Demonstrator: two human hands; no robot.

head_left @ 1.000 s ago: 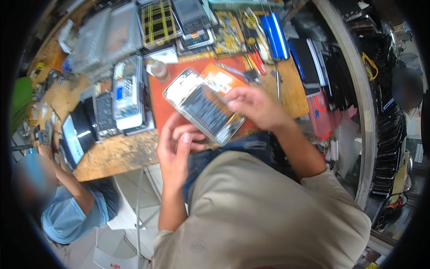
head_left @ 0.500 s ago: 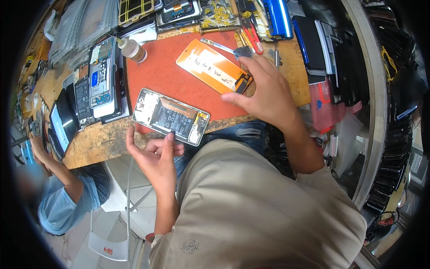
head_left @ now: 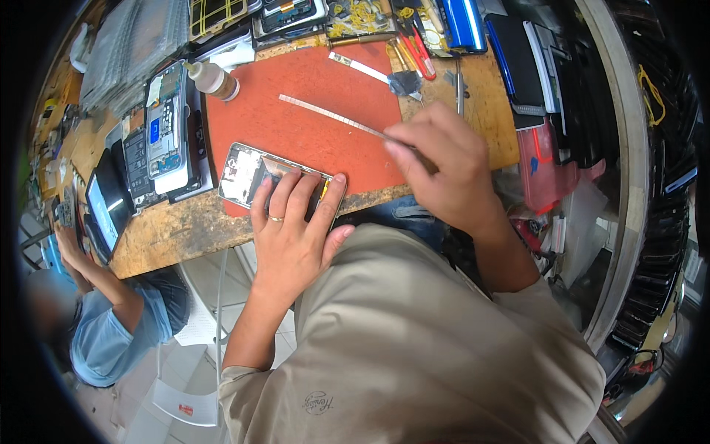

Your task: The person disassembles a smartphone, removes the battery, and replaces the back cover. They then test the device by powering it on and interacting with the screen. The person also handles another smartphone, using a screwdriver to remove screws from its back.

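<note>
An opened phone (head_left: 238,172) with its back cover off lies tilted near the front edge of the orange-red mat (head_left: 333,96). Over its right part, covering most of the battery, rests my left hand (head_left: 294,229), fingers spread and thumb beside the phone's near edge. My right hand (head_left: 447,166) pinches a thin flat panel (head_left: 333,116) at its right end and holds it above the mat. The panel stands edge-on, so its orange face is out of sight. Beyond that hand lie a white strip tool (head_left: 359,65) and a dark blue scrap (head_left: 405,83).
A dropper bottle (head_left: 213,80) stands at the mat's far left. Stacked phone parts (head_left: 166,126) lie left of it, bubble wrap (head_left: 137,55) behind. Red-handled pliers (head_left: 421,58) and dark phone panels (head_left: 518,66) are at the right. A person (head_left: 122,311) sits at the lower left.
My right hand has lifted the orange panel off the mat and turned it edge-on. My left hand has moved from the phone's near edge onto its top, palm down.
</note>
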